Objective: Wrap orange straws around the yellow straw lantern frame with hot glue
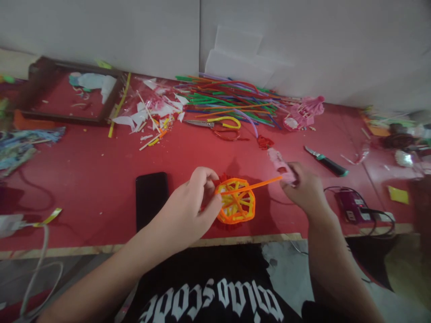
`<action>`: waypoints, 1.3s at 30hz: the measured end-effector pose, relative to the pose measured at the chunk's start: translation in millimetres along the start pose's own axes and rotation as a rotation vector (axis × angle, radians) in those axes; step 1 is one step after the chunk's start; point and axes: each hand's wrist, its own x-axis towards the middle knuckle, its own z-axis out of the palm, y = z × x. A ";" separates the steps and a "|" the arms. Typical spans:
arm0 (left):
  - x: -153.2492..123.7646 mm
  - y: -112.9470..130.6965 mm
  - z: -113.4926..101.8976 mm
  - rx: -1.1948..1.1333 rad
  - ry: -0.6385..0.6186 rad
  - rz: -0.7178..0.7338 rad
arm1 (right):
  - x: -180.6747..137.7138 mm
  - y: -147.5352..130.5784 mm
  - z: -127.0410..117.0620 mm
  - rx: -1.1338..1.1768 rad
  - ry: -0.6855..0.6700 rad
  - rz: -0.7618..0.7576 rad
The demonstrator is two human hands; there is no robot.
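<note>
My left hand (198, 202) pinches the rim of a small orange and yellow wheel-shaped piece (252, 211) made of fuzzy pipe cleaners, with red fringe showing around it. From its left side a straight orange pipe cleaner (264, 182) stretches across the wheel towards my right hand (305, 188). That hand is closed around a pink tool (278, 162), which looks like a glue gun, its narrow end pointing up and left. The orange strip's far end meets the tool; whether my right fingers also grip the strip is hidden.
A black phone (151, 197) lies left of the wheel. Behind are yellow-handled scissors (224, 122), a pile of coloured pipe cleaners (232, 101) and white scraps (138, 117). A green-black knife (332, 166) and a purple box (353, 206) with cords lie right.
</note>
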 end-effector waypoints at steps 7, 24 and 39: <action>3.1 -5.8 -6.6 -0.024 0.042 -0.008 | -8.8 29.6 35.7 -0.084 -0.129 -0.015; 27.6 -29.3 -16.2 -0.462 0.190 -0.223 | 19.8 -119.0 -49.8 0.315 0.033 -0.406; 40.9 -29.4 -8.6 -1.133 0.281 -0.161 | 19.9 -123.0 -37.7 0.398 0.011 -0.340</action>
